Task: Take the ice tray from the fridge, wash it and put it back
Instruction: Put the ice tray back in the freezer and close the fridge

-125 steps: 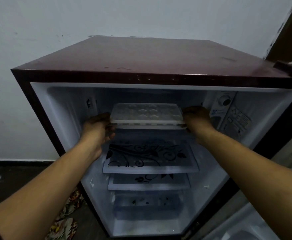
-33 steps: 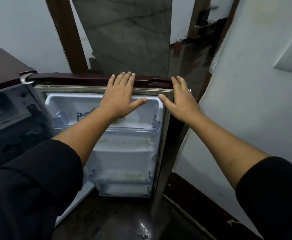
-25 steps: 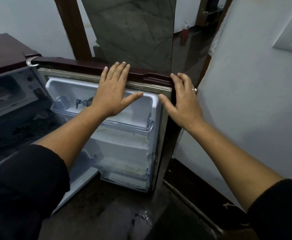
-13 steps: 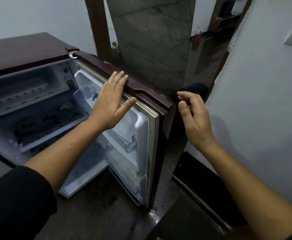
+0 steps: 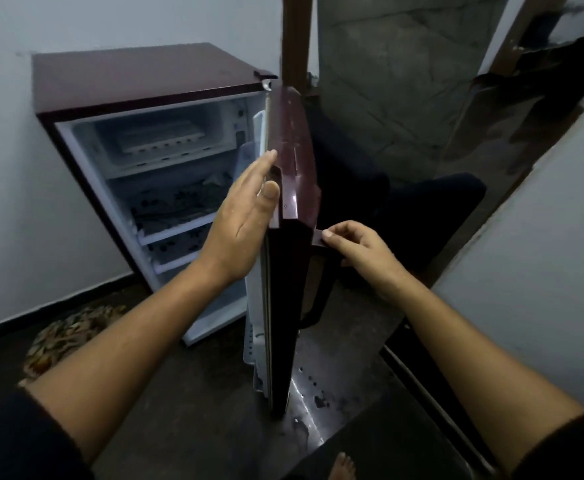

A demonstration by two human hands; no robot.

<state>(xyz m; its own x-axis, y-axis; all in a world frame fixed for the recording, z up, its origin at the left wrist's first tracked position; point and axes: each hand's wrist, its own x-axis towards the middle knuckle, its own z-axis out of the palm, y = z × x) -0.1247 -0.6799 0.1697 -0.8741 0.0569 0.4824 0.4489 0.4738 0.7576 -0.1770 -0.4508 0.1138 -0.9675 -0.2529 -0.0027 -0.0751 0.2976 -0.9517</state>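
From the head camera: presses the left hand (image 5: 245, 216), flat with fingers straight, against the inner edge of the maroon fridge door (image 5: 294, 161), pinches the top of the door handle (image 5: 318, 271) with the curled right hand (image 5: 356, 245), with the ice tray (image 5: 160, 135) lying in the freezer compartment (image 5: 166, 157) atop the open fridge (image 5: 138, 71).

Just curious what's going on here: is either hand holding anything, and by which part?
The right hand pinches the top end of the door handle. The left hand holds nothing; it lies flat against the fridge door.
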